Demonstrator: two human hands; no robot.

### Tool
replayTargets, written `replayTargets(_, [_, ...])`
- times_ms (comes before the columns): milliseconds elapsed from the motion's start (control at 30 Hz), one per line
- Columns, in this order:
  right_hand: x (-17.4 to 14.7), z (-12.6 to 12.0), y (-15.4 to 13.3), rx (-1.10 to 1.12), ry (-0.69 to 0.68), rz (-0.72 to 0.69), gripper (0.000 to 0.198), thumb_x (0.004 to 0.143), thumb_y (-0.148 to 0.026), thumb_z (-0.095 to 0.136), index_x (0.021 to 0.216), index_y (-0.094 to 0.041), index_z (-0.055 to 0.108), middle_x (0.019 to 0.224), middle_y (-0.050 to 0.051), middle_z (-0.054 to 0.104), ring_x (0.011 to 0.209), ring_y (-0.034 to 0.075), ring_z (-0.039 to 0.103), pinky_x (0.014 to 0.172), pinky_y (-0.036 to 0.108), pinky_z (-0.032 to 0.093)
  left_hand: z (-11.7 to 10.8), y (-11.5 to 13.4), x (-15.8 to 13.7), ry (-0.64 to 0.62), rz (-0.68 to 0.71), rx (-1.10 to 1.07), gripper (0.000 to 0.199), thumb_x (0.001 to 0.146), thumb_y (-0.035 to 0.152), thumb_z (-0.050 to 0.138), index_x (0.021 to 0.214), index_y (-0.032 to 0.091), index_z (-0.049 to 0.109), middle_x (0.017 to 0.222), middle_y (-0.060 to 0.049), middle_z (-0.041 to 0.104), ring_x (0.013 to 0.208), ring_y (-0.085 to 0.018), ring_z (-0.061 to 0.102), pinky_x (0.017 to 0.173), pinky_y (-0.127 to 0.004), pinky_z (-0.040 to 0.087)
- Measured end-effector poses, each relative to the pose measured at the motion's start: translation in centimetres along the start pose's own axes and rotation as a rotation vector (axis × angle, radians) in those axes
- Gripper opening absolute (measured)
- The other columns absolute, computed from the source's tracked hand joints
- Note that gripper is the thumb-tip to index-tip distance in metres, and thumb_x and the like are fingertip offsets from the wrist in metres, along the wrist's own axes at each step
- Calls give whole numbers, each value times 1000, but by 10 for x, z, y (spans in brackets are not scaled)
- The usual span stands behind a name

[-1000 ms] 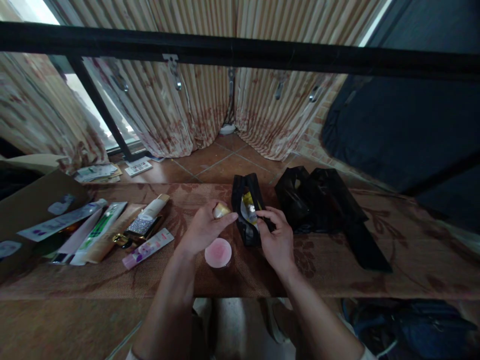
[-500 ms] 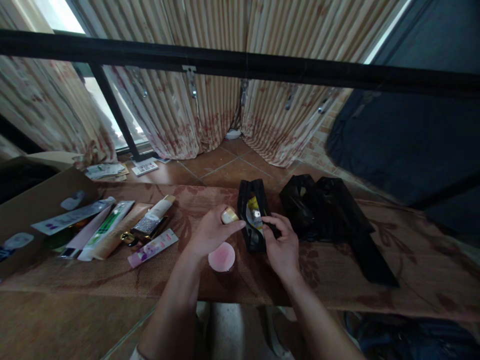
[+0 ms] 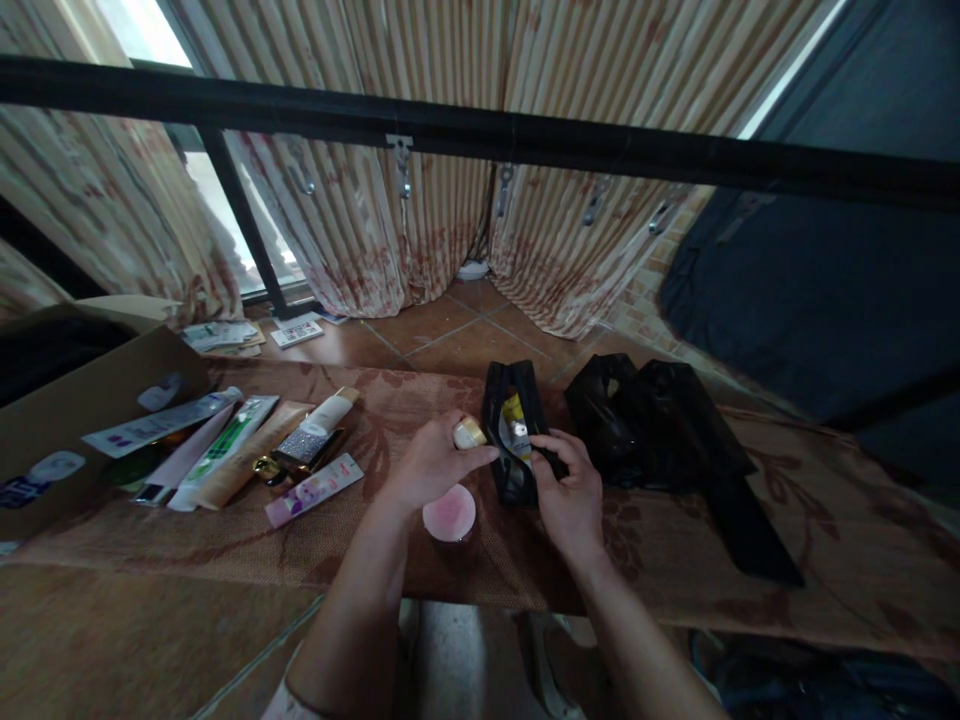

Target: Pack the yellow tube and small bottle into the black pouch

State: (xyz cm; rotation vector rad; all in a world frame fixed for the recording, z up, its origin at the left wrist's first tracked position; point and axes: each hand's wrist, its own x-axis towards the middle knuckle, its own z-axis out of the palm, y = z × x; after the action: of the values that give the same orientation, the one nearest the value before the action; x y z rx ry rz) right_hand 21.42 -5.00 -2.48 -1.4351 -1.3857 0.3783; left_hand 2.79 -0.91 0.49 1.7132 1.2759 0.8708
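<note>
While the right hand [image 3: 568, 488] pinches the right edge of an open black pouch [image 3: 514, 487] between thumb and fingers, the left hand [image 3: 433, 462] grasps a small white-and-gold bottle [image 3: 469, 433] beside the pouch's left edge. The left thumb points toward the pouch; whether it touches the edge is hard to tell. The pouch sits on a patterned brown cloth [image 3: 517, 570], near its middle, its mouth parted to show a yellow item [image 3: 514, 408] and something shiny inside. Just below the left hand stands a jar [image 3: 449, 514] with a pink top. To the right of the pouch lie crumpled black bags [image 3: 671, 430]. Well to the left, a pink-and-white tube [image 3: 314, 491] lies near a glittery bottle [image 3: 302, 442], with a green-and-white tube [image 3: 223, 452] and other tubes between them and a cardboard box [image 3: 112, 400].
</note>
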Motion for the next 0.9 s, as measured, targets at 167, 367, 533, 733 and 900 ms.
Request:
replayTargets(167, [-3, -2, 1, 47, -1, 31, 20, 83, -30, 59, 96, -20, 71, 109, 9, 65, 106, 23, 60, 97, 41, 44, -1, 0, -1, 12, 2, 25, 32, 73, 46, 70, 80, 17, 60, 67, 3, 59, 61, -13, 53, 55, -25, 37])
replayTargets(367, [-26, -15, -2, 244, 114, 239, 43, 81, -41, 64, 118, -19, 63, 113, 11, 69, 95, 22, 66, 84, 36, 51, -3, 2, -5, 39, -10, -11, 29, 73, 44, 70, 77, 18, 57, 66, 3, 57, 60, -13, 52, 54, -25, 35])
replayTargets(533, [-65, -28, 15, 179, 118, 406, 45, 77, -47, 66, 110, -18, 68, 108, 11, 72, 97, 25, 67, 83, 37, 52, -6, -1, -9, 76, -52, 33, 29, 71, 43, 70, 73, 18, 55, 64, 3, 56, 59, -13, 51, 55, -25, 34])
replayTargets(733, [-130, -35, 22, 161, -12, 510, 35, 69, -48, 68, 89, -20, 77, 97, 11, 76, 96, 30, 69, 86, 42, 53, -3, -15, -14, 107, -96, 69, 30, 69, 44, 70, 73, 18, 56, 64, 3, 58, 61, -14, 52, 56, -25, 34])
replayTargets(900, [-211, -25, 12, 245, -247, 587, 25, 65, -48, 68, 66, -24, 76, 75, 6, 74, 75, 28, 70, 71, 37, 56, -3, -32, -31, 167, -130, 97, 32, 68, 46, 71, 74, 18, 55, 64, 3, 57, 61, -13, 52, 57, -24, 34])
